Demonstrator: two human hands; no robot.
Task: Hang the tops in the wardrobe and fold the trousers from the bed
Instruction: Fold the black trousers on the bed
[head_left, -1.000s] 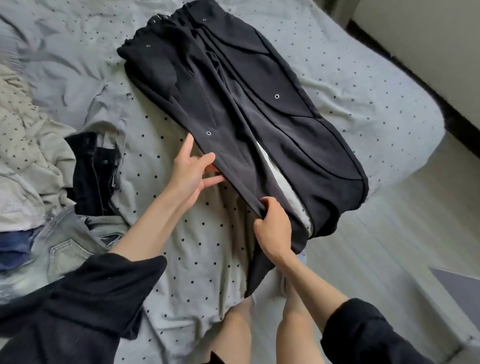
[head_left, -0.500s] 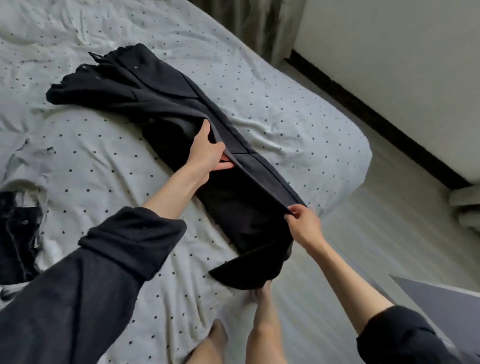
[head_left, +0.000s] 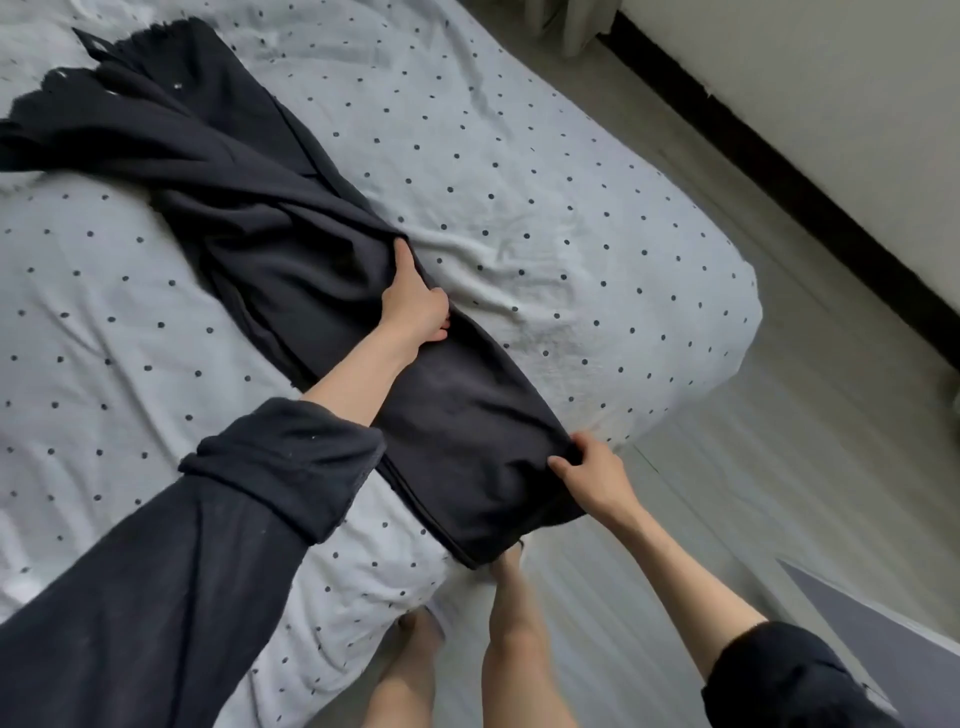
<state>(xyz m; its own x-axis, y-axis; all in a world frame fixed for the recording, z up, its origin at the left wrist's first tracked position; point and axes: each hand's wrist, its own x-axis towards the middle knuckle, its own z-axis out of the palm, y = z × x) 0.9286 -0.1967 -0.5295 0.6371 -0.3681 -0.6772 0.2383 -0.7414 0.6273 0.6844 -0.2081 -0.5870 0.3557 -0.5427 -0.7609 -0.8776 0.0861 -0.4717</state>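
Black trousers (head_left: 270, 244) lie lengthwise across the dotted grey bed (head_left: 545, 208), folded leg over leg, waistband at the far left, hems hanging over the near edge. My left hand (head_left: 415, 306) grips the right edge of the legs about halfway along. My right hand (head_left: 592, 473) pinches the cloth near the hems at the bed's edge. No tops or wardrobe are in view.
Pale wooden floor (head_left: 779, 467) runs along the right of the bed, with a white wall and dark skirting board (head_left: 810, 171) beyond. A grey flat object (head_left: 893, 639) pokes in at the lower right. My bare legs (head_left: 514, 639) stand against the bed's near edge.
Both hands have carried one trouser leg over to the right and laid it on the other. The trousers are now a narrow strip. My view has swung right, away from the clothes pile.
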